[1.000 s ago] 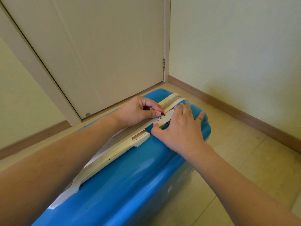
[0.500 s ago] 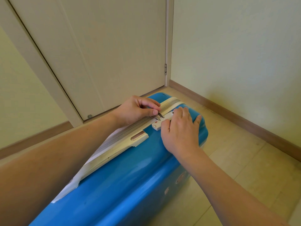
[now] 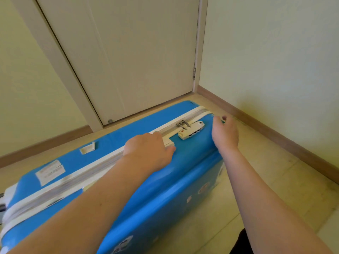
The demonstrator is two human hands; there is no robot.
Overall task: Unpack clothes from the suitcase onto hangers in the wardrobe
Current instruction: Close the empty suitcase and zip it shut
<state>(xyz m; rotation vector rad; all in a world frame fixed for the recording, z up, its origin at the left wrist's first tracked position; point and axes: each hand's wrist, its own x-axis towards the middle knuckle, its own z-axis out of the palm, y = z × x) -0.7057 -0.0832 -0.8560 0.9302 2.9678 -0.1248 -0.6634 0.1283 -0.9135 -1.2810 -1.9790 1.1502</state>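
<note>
The blue hard-shell suitcase stands on its long edge on the floor, zipped closed. A white zip band runs along its top. Two metal zipper pulls lie beside the white combination lock. My left hand lies over the white side handle, thumb on the near side and fingers curled over the far side. My right hand hovers at the suitcase's far right corner with loosely curled fingers and holds nothing. No clothes, hangers or wardrobe are in view.
A closed white door stands just behind the suitcase. Pale walls with a wooden skirting board form a corner at the right. Light tiled floor spreads to the right of the suitcase.
My left hand let go of the zipper pulls and moved back onto the side handle. My right hand left the lock and shifted right to the suitcase's corner. The camera view pulled back.
</note>
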